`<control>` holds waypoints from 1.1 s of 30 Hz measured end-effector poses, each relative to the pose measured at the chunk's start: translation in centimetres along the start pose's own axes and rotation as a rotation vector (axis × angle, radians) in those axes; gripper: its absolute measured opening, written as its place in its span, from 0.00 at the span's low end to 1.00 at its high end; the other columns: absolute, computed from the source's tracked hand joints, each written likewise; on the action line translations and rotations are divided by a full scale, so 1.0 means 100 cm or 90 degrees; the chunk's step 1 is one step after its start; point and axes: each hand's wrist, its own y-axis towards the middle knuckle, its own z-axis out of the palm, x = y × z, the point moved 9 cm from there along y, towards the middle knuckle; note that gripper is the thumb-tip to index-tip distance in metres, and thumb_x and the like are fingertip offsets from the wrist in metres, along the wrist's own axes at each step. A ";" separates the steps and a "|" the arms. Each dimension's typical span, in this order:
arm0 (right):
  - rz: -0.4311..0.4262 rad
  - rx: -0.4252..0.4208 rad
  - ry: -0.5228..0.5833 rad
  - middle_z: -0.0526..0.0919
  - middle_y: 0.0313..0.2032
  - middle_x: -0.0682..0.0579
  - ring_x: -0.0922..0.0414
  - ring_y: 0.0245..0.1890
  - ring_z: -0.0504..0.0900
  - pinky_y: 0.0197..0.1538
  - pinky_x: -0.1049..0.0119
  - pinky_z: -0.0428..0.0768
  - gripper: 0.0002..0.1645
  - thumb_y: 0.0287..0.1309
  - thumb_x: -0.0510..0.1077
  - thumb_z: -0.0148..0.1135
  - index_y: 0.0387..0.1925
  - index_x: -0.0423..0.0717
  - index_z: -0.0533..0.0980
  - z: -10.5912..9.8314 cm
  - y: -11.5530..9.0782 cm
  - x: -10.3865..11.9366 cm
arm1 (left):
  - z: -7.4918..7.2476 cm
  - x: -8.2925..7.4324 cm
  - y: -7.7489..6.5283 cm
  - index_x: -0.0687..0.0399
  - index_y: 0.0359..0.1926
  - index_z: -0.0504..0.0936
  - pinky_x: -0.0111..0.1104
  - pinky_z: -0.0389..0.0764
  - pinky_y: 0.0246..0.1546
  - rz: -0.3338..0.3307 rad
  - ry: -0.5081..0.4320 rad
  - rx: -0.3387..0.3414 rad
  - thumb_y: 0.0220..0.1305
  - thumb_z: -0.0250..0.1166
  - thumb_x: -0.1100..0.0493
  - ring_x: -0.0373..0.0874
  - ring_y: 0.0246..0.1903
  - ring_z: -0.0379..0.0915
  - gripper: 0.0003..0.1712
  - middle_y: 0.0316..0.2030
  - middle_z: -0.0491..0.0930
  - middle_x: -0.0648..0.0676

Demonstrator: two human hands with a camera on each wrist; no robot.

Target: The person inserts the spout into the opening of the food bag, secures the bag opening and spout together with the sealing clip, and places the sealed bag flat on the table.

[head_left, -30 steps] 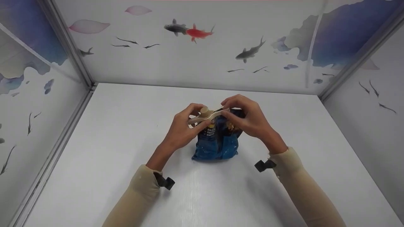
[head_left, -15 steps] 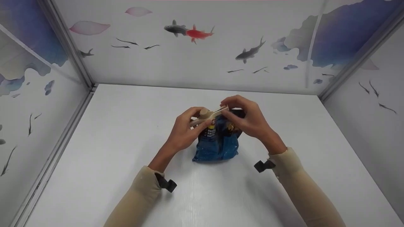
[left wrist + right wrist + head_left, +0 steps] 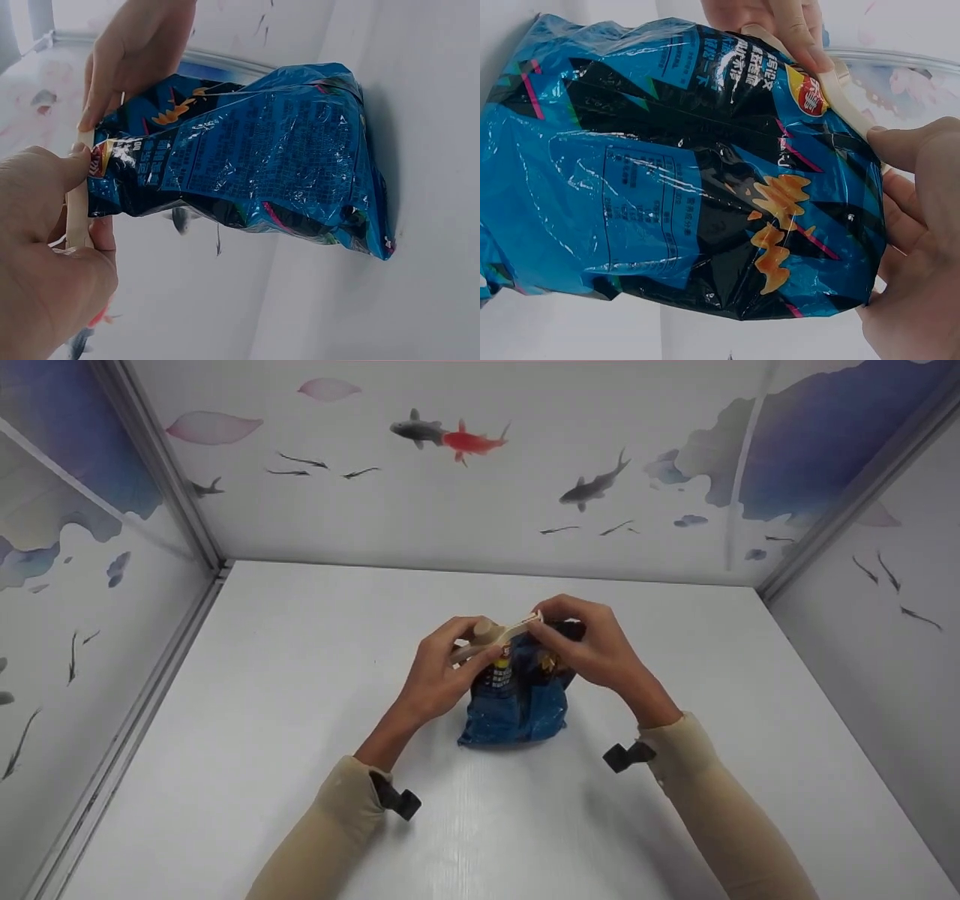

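A blue and black snack bag (image 3: 517, 716) stands upright on the white table, its top edge at a beige bag clip (image 3: 516, 630). The clip has a round knob (image 3: 488, 631) near its middle. My left hand (image 3: 439, 671) pinches the clip's left part, thumb in front and fingers behind. At the clip's right end, my right hand (image 3: 596, 645) pinches it between thumb and index finger. In the right wrist view the clip (image 3: 849, 111) runs along only part of the bag's top edge, and the other right fingers lie behind the bag (image 3: 652, 180).
White panels printed with fish (image 3: 472, 439) and lily leaves enclose the white table (image 3: 300, 622) at the back and both sides. A black wrist camera (image 3: 395, 795) sits on the left cuff and another black camera (image 3: 628, 755) on the right cuff.
My left hand has shifted slightly down and to the right. The right fingertips have slid a little to the right, and more of the clip's right end shows. The bag has barely moved.
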 end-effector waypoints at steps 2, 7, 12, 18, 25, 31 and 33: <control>0.006 0.000 0.008 0.90 0.45 0.55 0.57 0.41 0.87 0.52 0.71 0.87 0.11 0.76 0.51 0.69 0.53 0.54 0.86 0.000 0.000 0.000 | 0.000 0.000 0.000 0.51 0.69 0.81 0.48 0.82 0.70 0.004 -0.004 0.001 0.77 0.69 0.47 0.43 0.58 0.79 0.26 0.59 0.83 0.50; 0.032 0.003 0.028 0.90 0.44 0.54 0.56 0.40 0.87 0.50 0.71 0.87 0.11 0.75 0.52 0.69 0.51 0.53 0.87 0.001 0.001 -0.004 | 0.000 -0.001 0.001 0.52 0.69 0.81 0.43 0.83 0.68 0.006 -0.013 0.009 0.77 0.69 0.47 0.43 0.58 0.79 0.26 0.59 0.83 0.51; 0.047 0.011 0.034 0.90 0.44 0.56 0.55 0.44 0.86 0.56 0.70 0.87 0.09 0.74 0.53 0.70 0.48 0.55 0.88 0.000 0.001 -0.008 | 0.000 -0.001 0.001 0.50 0.68 0.82 0.43 0.84 0.67 0.010 -0.014 0.023 0.77 0.69 0.47 0.43 0.58 0.79 0.24 0.57 0.83 0.51; 0.058 0.029 0.067 0.91 0.44 0.57 0.54 0.45 0.87 0.58 0.67 0.87 0.08 0.73 0.54 0.72 0.44 0.58 0.89 -0.003 0.002 -0.008 | 0.000 -0.002 0.003 0.46 0.66 0.84 0.45 0.85 0.65 0.019 -0.022 0.044 0.77 0.69 0.47 0.43 0.57 0.80 0.22 0.56 0.84 0.50; 0.082 0.044 0.107 0.90 0.42 0.54 0.51 0.41 0.84 0.50 0.63 0.86 0.07 0.72 0.53 0.73 0.44 0.57 0.90 -0.003 0.001 -0.011 | 0.001 -0.003 0.003 0.46 0.66 0.84 0.44 0.85 0.66 0.025 -0.051 0.061 0.77 0.70 0.49 0.44 0.60 0.80 0.21 0.58 0.83 0.51; 0.098 0.047 0.131 0.89 0.40 0.51 0.49 0.38 0.82 0.46 0.62 0.85 0.08 0.73 0.53 0.72 0.45 0.55 0.90 -0.001 0.000 -0.013 | 0.001 -0.002 0.002 0.45 0.65 0.84 0.42 0.85 0.65 0.024 -0.054 0.067 0.78 0.69 0.48 0.44 0.60 0.80 0.20 0.57 0.83 0.50; 0.102 0.046 0.131 0.89 0.40 0.51 0.50 0.38 0.83 0.47 0.63 0.86 0.09 0.73 0.53 0.72 0.45 0.55 0.90 0.000 0.000 -0.014 | 0.000 -0.001 0.002 0.44 0.66 0.84 0.43 0.85 0.65 0.022 -0.058 0.067 0.78 0.69 0.48 0.44 0.59 0.80 0.20 0.58 0.83 0.50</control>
